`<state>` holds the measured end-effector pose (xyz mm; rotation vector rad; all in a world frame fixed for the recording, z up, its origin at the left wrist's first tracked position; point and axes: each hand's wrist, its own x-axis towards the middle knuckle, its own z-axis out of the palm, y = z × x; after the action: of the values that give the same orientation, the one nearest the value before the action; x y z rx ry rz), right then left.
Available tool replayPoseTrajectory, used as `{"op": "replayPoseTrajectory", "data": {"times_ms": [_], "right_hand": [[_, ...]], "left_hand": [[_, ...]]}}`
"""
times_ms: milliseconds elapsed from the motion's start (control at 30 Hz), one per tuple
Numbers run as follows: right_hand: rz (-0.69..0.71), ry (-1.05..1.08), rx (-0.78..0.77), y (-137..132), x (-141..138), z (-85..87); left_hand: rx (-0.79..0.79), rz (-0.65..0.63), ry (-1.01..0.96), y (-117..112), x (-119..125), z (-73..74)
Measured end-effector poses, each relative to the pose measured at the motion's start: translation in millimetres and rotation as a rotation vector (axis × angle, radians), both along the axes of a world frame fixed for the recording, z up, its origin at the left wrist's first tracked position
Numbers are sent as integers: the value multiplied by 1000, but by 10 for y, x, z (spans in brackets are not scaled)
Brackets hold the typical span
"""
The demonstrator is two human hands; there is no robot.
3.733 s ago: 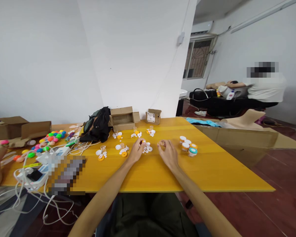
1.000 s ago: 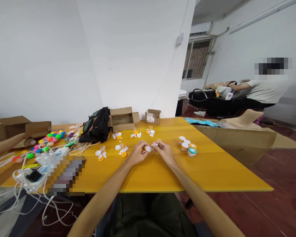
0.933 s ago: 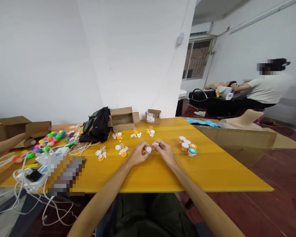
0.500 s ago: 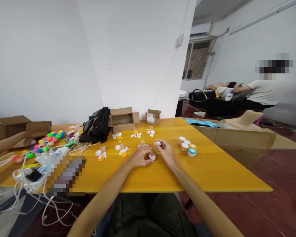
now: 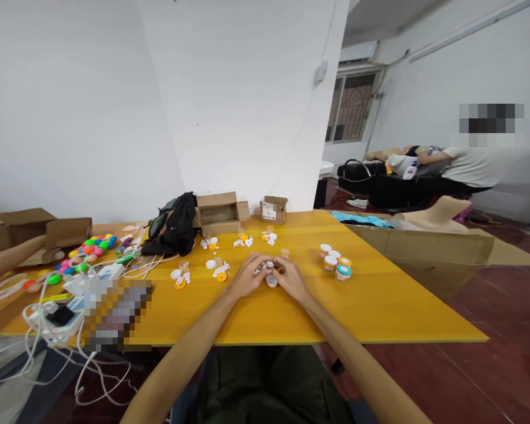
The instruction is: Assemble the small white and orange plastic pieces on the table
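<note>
My left hand (image 5: 248,277) curves over a cluster of small white pieces with dark marks (image 5: 264,268), fingers and thumb bent round it. From the other side my right hand (image 5: 292,279) closes in on the same cluster, its fingertips bent and close to the left ones. Just in front of the fingertips a round white lid (image 5: 271,281) rests on the table. Behind the right hand stands a small clear cup (image 5: 285,253). The fingers partly hide the pieces, so their exact grip on each is unclear.
Several capped jars (image 5: 344,271) stand to the right. Groups of cups, lids and white pieces (image 5: 221,267) lie left and behind. A black bag (image 5: 176,227), an open carton (image 5: 221,215), coloured balls (image 5: 88,249) and a power strip (image 5: 77,303) are farther left. Another person (image 5: 472,168) sits at right.
My hands have come together. The left let go of the white lid, now on the table; the right moved down to the cluster with its white piece. The clear cup now shows behind my right hand.
</note>
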<state>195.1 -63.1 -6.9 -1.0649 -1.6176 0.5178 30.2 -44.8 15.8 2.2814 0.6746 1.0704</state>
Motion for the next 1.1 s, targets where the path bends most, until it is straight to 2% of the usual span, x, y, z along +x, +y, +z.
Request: {"op": "replayPoseTrajectory", "data": {"times_ms": [300,467,667,1100], "right_hand": [[50,95,-71,-22,-17,49],[90,74,-58,-22,-8,60],[72,14,-43,-20,4,45],[-120,-242,-63,-8,17,-37]], "left_hand": [[-121,133,-110,56,22,-8],[-209,91,-187,64,31,-13],[-279,8,-229,68,52,-23],[-327,-10,-279,105,63,-86]]}}
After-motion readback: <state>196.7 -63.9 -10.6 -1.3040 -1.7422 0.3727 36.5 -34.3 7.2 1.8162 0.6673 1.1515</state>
